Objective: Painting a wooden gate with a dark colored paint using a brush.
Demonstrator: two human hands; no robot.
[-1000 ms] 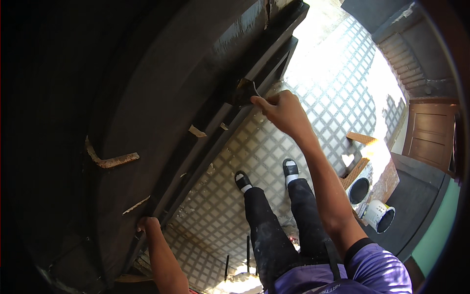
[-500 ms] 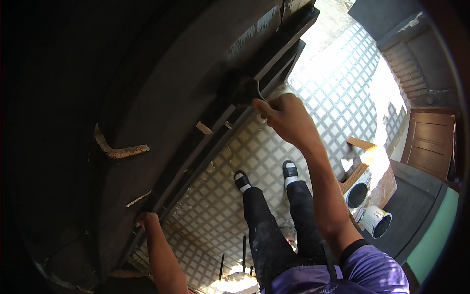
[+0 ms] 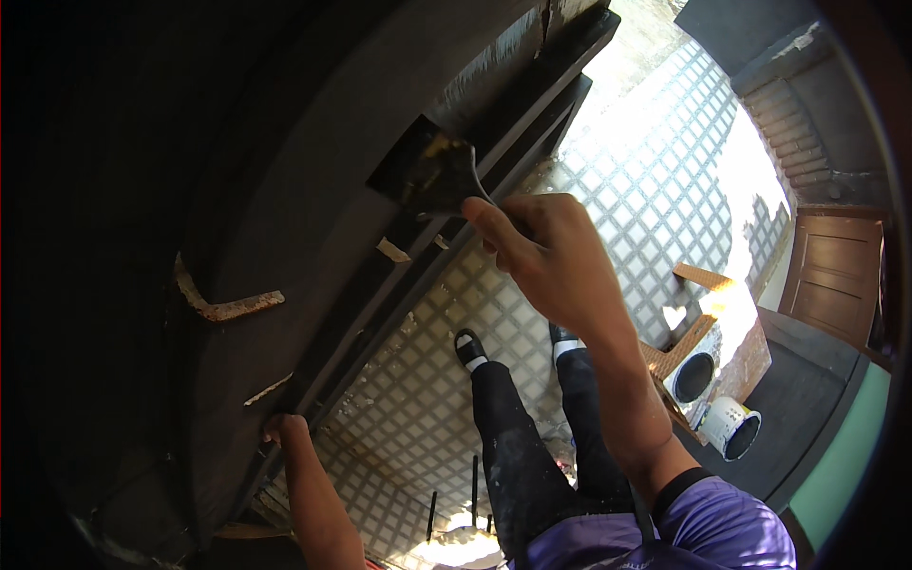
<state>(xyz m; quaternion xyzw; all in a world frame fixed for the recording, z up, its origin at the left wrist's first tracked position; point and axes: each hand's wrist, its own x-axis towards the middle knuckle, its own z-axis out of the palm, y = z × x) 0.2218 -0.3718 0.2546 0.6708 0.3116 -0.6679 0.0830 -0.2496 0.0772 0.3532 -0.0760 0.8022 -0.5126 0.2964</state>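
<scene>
Across goes the right hand [image 3: 560,256], swung a touch lower and nearer since half a second ago, and the wide scraper [image 3: 413,171] has come with it, its blade now reaching further left over the big dark panel [image 3: 294,190] and turned more squarely to view! Fingers are closed round the handle, thumb uppermost, a firm grip on the tool; the blade itself is dark, with tan smears near the neck. It sits over the panel's face close to the stepped edge, just below a pale streaked patch [image 3: 489,57], though whether the whole blade edge touches I cannot tell. Down at the lower left, the left hand [image 3: 285,429] holds its place by the panel's edge, fingers lost in shadow, so no telling how tightly they close, or on what. Near it lies a thin pale strip [image 3: 268,389]; further up, an L-shaped tan mark [image 3: 228,310] stands out on the dark surface, and a small pale patch [image 3: 392,251] shows between the two hands, nearer the scraper. Below, dark slippers [image 3: 467,349] stand on the diamond-patterned floor [image 3: 513,285], and over on the right a white bucket [image 3: 719,420] leans beside a pale container [image 3: 680,391] with a round, dark opening.
</scene>
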